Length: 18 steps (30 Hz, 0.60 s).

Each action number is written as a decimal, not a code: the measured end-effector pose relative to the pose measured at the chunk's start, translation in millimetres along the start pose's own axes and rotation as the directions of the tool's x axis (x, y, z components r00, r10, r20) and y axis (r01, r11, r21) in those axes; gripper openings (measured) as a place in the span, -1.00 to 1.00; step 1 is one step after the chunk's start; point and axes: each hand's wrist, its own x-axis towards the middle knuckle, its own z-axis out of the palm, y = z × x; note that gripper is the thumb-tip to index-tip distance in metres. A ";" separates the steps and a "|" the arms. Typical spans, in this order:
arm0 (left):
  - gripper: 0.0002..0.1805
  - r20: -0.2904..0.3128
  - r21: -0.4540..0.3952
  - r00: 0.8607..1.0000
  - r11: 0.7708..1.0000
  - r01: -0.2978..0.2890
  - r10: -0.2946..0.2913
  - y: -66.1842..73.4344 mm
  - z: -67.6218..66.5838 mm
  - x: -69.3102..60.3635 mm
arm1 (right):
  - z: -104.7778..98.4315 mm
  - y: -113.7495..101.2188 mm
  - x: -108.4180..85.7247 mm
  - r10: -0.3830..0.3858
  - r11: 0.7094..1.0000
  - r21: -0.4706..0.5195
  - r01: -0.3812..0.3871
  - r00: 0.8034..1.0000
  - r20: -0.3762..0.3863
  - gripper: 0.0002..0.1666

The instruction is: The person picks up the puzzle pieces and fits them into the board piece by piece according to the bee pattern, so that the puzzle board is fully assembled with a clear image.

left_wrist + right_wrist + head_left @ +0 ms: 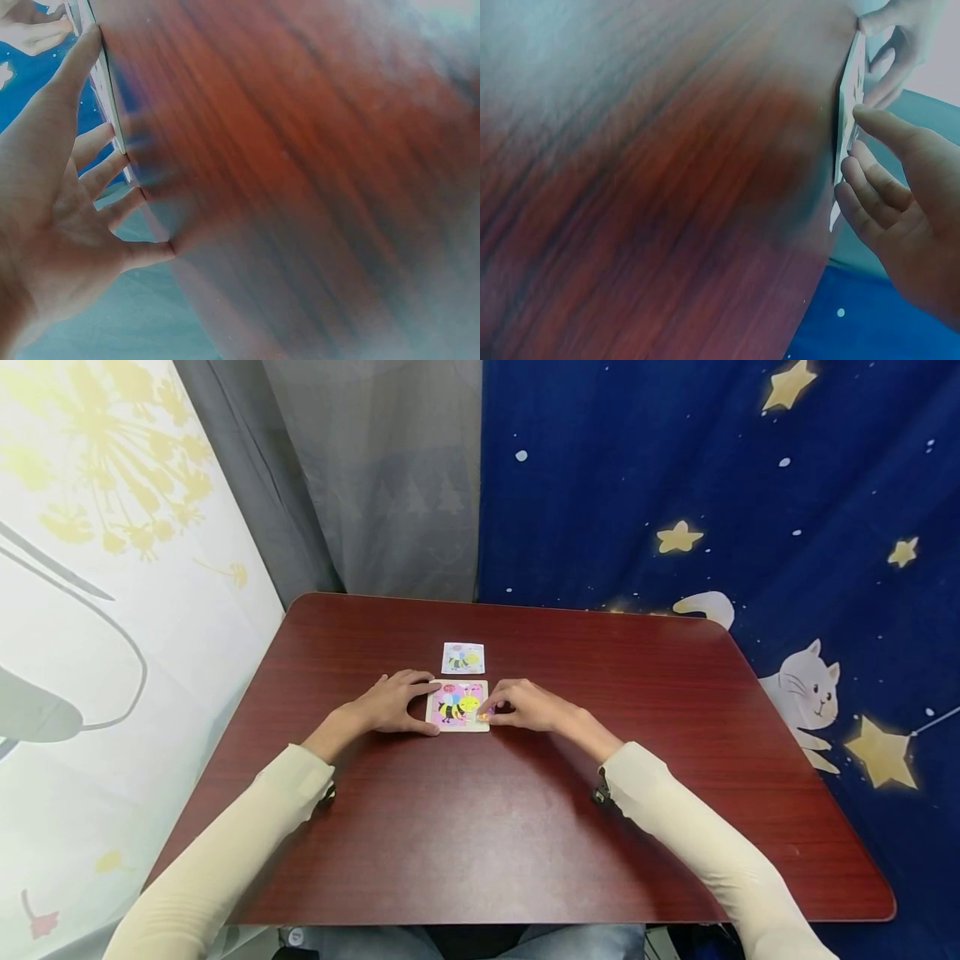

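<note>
A bee jigsaw puzzle (453,703) in a pale tray lies flat on the table, pink and yellow with a light bare patch at its lower right. With thumb and fingers spread apart, my left hand (392,702) touches the tray's left side; in the left wrist view the thumb of this hand (60,172) lies along the tray's edge. At the lower right corner my right hand (528,706) pinches a small, partly hidden puzzle piece (484,717) between thumb and fingers. The right wrist view shows this hand (907,202) beside the tray's thin edge (847,97).
A picture card (463,658) with the same bee lies just behind the tray. Both stand on a dark red wooden table (465,835) with rounded corners. Grey and blue starry curtains (600,485) hang behind it, and a white lamp (37,706) is at the left.
</note>
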 end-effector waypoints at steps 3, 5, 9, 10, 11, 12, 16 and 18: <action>0.06 0.004 0.000 1.000 1.000 0.002 -0.002 -1.1 0.5 0.7 | 4.0 -1.1 3.1 -0.001 1.000 -0.007 0.002 1.000 0.016 -0.76; 0.06 0.007 -0.003 1.000 1.000 0.003 -0.003 -1.6 0.7 1.0 | 6.1 -2.2 4.7 -0.004 1.000 -0.014 0.005 1.000 0.023 -0.76; 0.06 0.007 -0.002 1.000 1.000 0.004 -0.004 -1.8 0.5 1.5 | 8.9 -4.4 8.0 -0.020 0.999 -0.026 0.020 0.999 0.026 -0.77; 0.06 0.006 0.000 1.000 1.000 0.004 -0.004 -1.8 0.3 1.4 | 9.5 -4.6 8.8 -0.022 0.999 -0.029 0.023 0.999 0.026 -0.76; 0.06 0.005 0.002 1.000 1.000 0.004 -0.004 -1.6 0.2 1.5 | 9.9 -4.8 9.5 -0.025 0.999 -0.029 0.026 0.999 0.027 -0.76; 0.06 0.004 0.005 1.000 1.000 0.004 -0.004 -1.5 0.0 1.4 | 10.4 -4.9 10.2 -0.026 0.999 -0.028 0.026 0.999 0.027 -0.76; 0.06 0.007 0.003 1.000 1.000 0.005 -0.005 -0.8 -0.1 0.9 | 12.1 -5.4 11.5 -0.018 0.999 -0.031 0.019 0.999 0.032 -0.75; 0.05 0.008 -0.001 1.000 1.000 0.007 -0.007 -0.6 0.4 0.5 | 13.0 -5.7 11.6 -0.017 0.999 -0.031 0.018 0.999 0.034 -0.75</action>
